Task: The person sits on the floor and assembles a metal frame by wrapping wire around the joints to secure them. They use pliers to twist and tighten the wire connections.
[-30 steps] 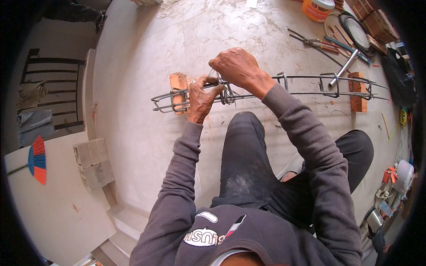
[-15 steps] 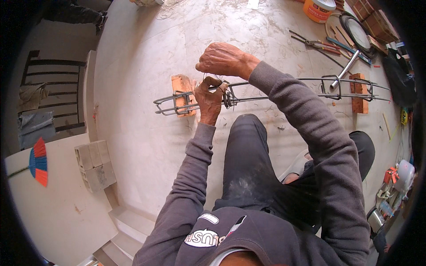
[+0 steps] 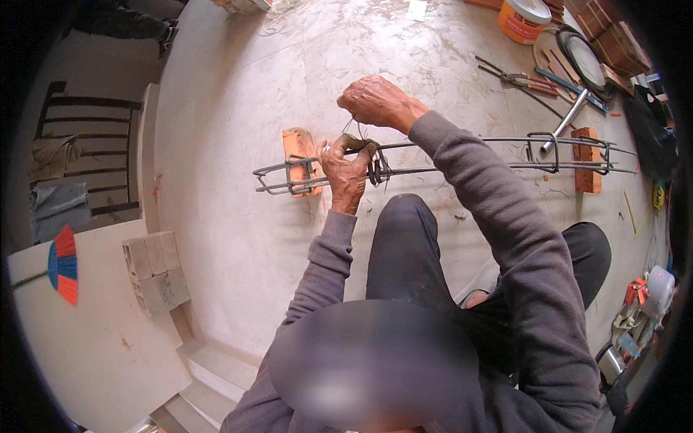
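Note:
A long, narrow rebar cage (image 3: pixel 444 170) lies across two orange bricks, one at its left end (image 3: pixel 299 137) and the other at its right end (image 3: pixel 588 182). My left hand (image 3: pixel 346 172) is closed around the bars left of the middle, beside bunched dark stirrups (image 3: pixel 377 172). Above it, my right hand (image 3: pixel 381 103) is a closed fist. Thin tie wire (image 3: pixel 349 128) runs from its underside down toward the left fingertips and the bars. The wire's lower end is hidden by my left hand.
Pliers (image 3: pixel 530 81), a metal pipe (image 3: pixel 567 119), a coil (image 3: pixel 583 56) and an orange bucket (image 3: pixel 521 20) lie at the far right. Grey blocks (image 3: pixel 155 270) and a red-blue broom (image 3: pixel 63 265) are on the left. My bent knee (image 3: pixel 406 216) is just below the cage.
My right hand has moved slightly right, and more wire shows beneath it. My left hand stays at the bars. The whole view has shifted a little.

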{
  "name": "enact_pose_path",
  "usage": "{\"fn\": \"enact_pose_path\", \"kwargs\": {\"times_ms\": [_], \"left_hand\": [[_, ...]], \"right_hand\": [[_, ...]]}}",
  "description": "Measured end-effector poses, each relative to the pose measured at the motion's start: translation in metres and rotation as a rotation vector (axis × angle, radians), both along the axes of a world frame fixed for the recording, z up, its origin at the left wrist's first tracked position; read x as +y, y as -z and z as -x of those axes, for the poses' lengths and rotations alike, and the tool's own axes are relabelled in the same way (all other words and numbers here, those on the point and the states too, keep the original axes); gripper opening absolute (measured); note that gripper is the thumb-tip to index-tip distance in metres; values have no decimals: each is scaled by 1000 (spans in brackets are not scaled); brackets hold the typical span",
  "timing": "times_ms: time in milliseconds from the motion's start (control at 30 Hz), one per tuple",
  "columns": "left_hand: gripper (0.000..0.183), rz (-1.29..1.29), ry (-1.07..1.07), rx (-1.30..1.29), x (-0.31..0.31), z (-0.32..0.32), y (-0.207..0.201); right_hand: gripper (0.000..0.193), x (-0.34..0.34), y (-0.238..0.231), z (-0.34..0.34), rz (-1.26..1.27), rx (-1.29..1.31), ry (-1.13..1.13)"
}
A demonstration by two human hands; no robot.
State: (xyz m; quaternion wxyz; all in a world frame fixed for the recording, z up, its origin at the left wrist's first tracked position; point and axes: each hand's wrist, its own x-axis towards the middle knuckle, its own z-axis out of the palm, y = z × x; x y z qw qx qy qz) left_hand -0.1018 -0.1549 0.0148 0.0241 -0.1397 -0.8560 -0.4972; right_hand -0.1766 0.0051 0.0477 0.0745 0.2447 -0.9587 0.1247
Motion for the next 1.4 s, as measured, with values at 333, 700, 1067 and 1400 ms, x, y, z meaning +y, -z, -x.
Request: {"fn": "enact_pose_path", "kwargs": {"times_ms": [333,700,1067,1400], "left_hand": [[20,88,-6,60,-5,-1,-2],[22,105,-23,169,3,-3,0],[22,170,-132,304,11,-13,14],[23,61,-139,165,7,-6,23]], "right_hand": [[8,25,-37,-41,-46,-356,146],[12,20,-48,-47,304,-336,26],[8,-13,-78,-26,368,-464,-235],[8,-22,-52,-17,18,122,-358]]}}
